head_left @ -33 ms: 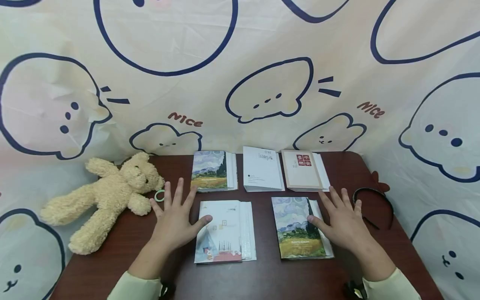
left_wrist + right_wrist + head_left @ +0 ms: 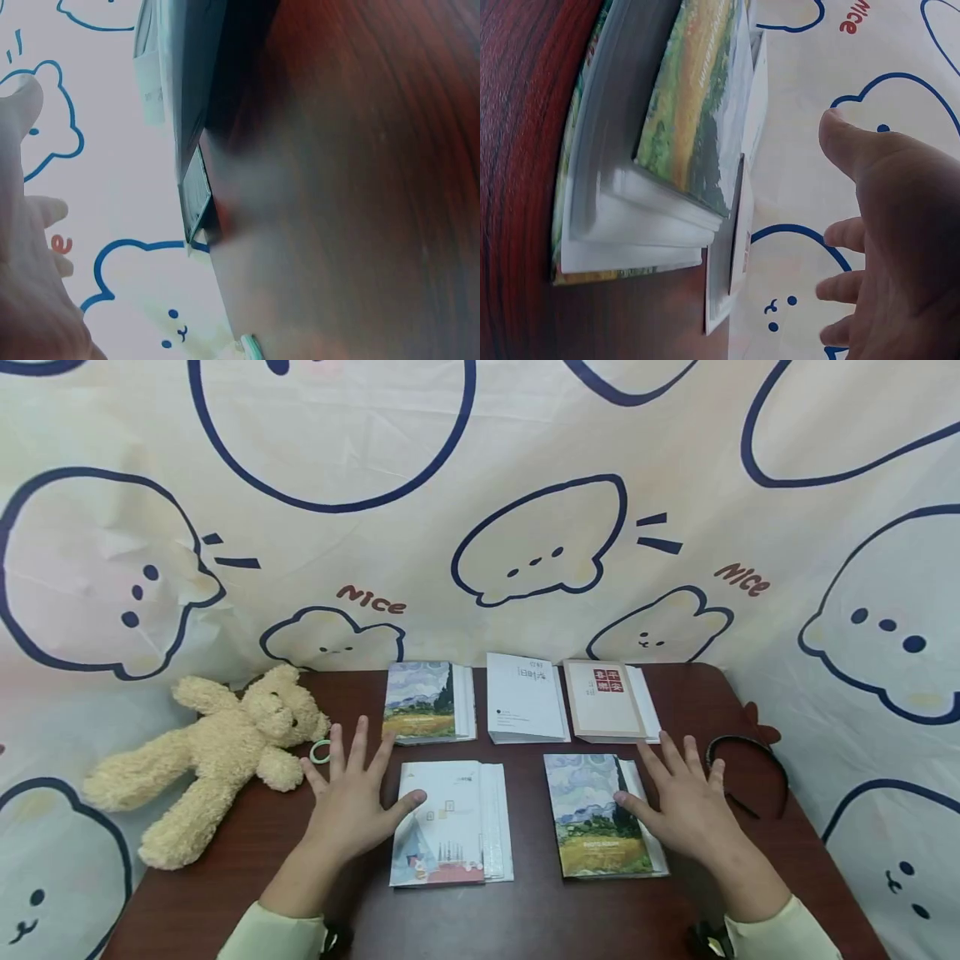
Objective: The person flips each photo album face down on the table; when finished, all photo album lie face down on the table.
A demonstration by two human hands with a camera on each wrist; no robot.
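Note:
My left hand point(image 2: 348, 810) is held with its fingers spread and straight, and its thumb overlaps the edge of a white photo album point(image 2: 438, 827) with a pink and blue printed cover. In the left wrist view that hand stands off from the album's grey edge point(image 2: 196, 67). Likewise spread, my right hand point(image 2: 690, 814) has its thumb over the side of a photo album point(image 2: 596, 839) with a painted landscape cover. The right wrist view shows a gap between hand and album, whose cover point(image 2: 694, 97) stands slightly raised over its clear sleeves. Neither hand holds anything.
Behind stand a second landscape album point(image 2: 420, 697), a white album point(image 2: 525, 702) and a cream album point(image 2: 603, 702) with a red square. A teddy bear point(image 2: 232, 743) lies left beside a pale green ring point(image 2: 319, 752). A black headband point(image 2: 780, 768) lies right on the brown table point(image 2: 525, 918).

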